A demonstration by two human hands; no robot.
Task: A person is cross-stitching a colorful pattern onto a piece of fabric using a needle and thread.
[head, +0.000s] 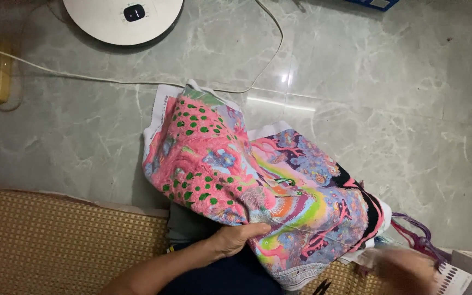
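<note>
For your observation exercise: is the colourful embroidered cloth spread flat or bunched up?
Bunched up: the cloth humps into folds, and the left hand grips its lower edge.

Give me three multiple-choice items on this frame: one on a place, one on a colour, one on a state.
1. Where does the left hand rest?
A. on the embroidered cloth's near edge
B. on the round white device
C. on the power strip

2. What colour are the spots on the cloth's pink part?
A. blue
B. green
C. black

3. How does the right hand appear?
A. sharp and flat on the floor
B. motion-blurred beside the thread bundle
C. out of view

Answers: 1 A, fingers lie on the cloth's near edge; 2 B, green dots cover the pink; 3 B, it is smeared at the lower right.
</note>
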